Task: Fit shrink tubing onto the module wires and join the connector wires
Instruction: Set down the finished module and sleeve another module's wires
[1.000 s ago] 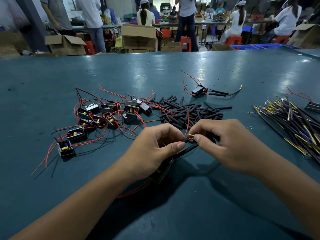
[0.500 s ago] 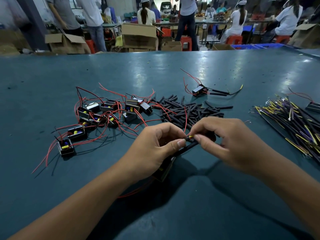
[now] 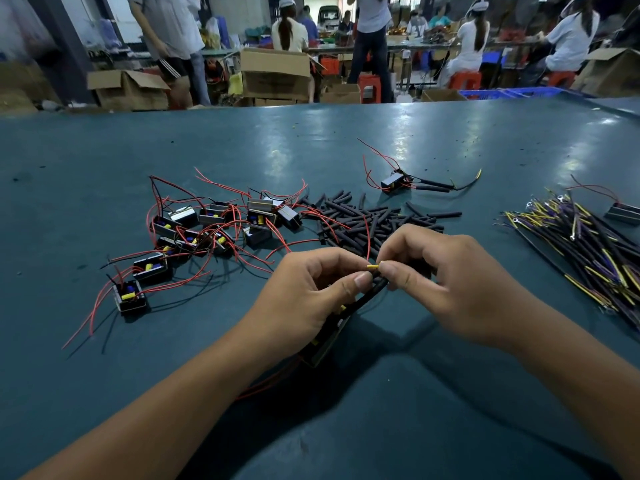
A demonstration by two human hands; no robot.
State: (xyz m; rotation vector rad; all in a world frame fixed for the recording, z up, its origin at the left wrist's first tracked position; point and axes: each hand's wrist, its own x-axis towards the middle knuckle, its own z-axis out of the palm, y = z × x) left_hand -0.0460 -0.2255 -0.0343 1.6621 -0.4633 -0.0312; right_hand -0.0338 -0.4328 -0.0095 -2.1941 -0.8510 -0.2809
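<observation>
Left hand (image 3: 311, 292) pinching a black shrink tube (image 3: 375, 289) and its wire, module (image 3: 327, 336) hanging under the palm just above the bench (image 3: 346, 150); right hand (image 3: 457, 282) pinching the yellow connector wire end (image 3: 373, 267), fingertips of both hands almost touching. Yellow end lying roughly level, left to right, pointing at the left thumb (image 3: 362, 280), with the tube's long axis slanting up from lower left to meet it. Judged: joining turns on closing that small gap end to end, right hand nearer the yellow end.
</observation>
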